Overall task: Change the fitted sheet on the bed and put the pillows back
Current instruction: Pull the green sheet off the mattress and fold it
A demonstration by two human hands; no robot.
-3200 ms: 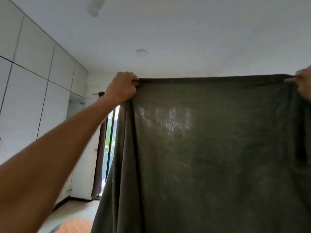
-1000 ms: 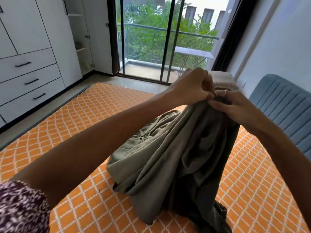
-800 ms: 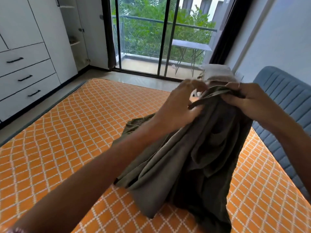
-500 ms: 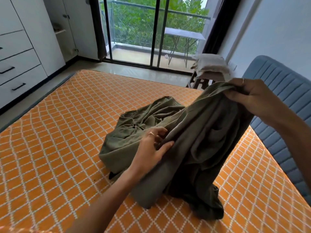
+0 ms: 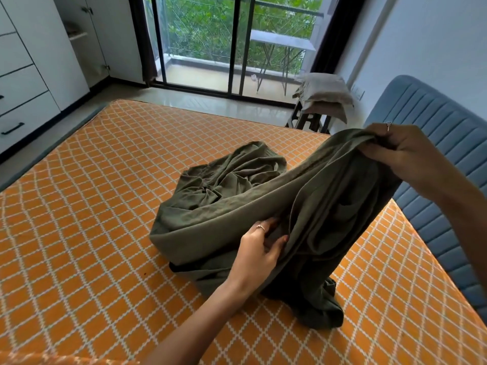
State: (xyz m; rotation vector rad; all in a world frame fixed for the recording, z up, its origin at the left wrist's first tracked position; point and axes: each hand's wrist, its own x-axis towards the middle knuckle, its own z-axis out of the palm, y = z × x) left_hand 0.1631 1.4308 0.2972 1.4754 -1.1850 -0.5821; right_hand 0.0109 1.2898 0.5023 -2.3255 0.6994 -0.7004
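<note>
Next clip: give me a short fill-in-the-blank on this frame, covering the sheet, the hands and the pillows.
1. The right hand holds one end of the olive-green fabric sheet raised, while the ____ hand grips a fold lower down.
2. The sheet's bunched part lies on the bare ____-and-white lattice-patterned mattress.
3. The beige pillows are stacked on a dark stool beside the ____ padded headboard, not on the mattress.

Missing words: left; orange; blue

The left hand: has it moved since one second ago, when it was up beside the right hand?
Yes. The left hand went down, away from the right hand, and now grips the green sheet low, near the orange mattress.
</note>
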